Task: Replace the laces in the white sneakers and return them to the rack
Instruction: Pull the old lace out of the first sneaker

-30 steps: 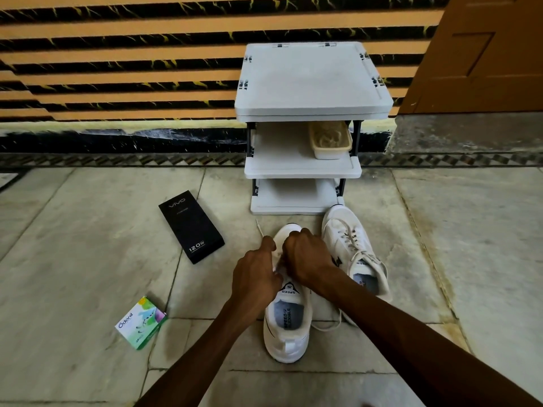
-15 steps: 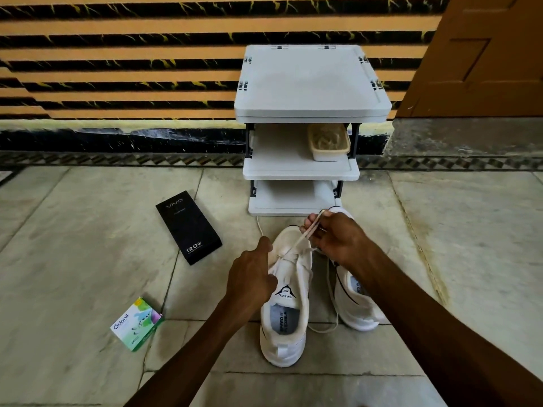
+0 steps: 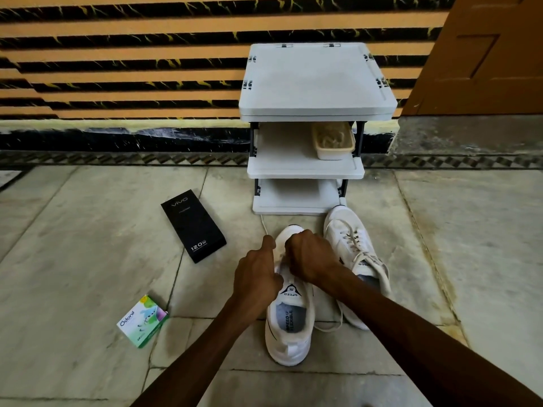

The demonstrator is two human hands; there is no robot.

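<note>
While it stood on the stone floor [image 3: 88,259], toe toward the grey 3-shelf plastic rack [image 3: 316,83], the white sneaker [image 3: 289,327] showed a black SPEED tongue logo; the left hand [image 3: 257,274] pinched its thin white lace [image 3: 264,224], the right hand [image 3: 311,259] curled over the eyelets, grasp hidden.

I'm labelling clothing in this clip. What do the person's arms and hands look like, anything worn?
The left forearm and right forearm are bare, with no sleeve in view. The left hand and right hand are bare too: no gloves, and no watch, ring or band shows.
</note>
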